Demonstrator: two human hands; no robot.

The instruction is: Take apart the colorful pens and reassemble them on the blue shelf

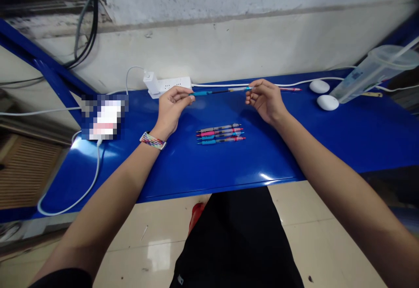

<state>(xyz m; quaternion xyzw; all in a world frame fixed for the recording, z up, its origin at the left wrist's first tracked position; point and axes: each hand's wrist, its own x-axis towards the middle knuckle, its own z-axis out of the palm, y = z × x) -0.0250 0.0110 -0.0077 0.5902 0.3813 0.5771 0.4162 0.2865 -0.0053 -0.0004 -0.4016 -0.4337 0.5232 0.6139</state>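
My left hand [172, 104] pinches the blue grip end of a pen [216, 91] held level above the blue table [294, 148]. My right hand [266, 98] pinches the pen's clear barrel end. A thin dark refill shows between the two halves, so the pen looks pulled apart along its length. Below the hands, several pens [221, 134] lie side by side on the table, with blue and pink grips. A further pen [290, 89] with a red end lies behind my right hand.
A white power strip [170, 85] with a charger and cables sits at the back. Two white oval objects [324, 95] and a tipped clear plastic cup [369, 76] lie at the right. A blurred white device [104, 118] lies at the left.
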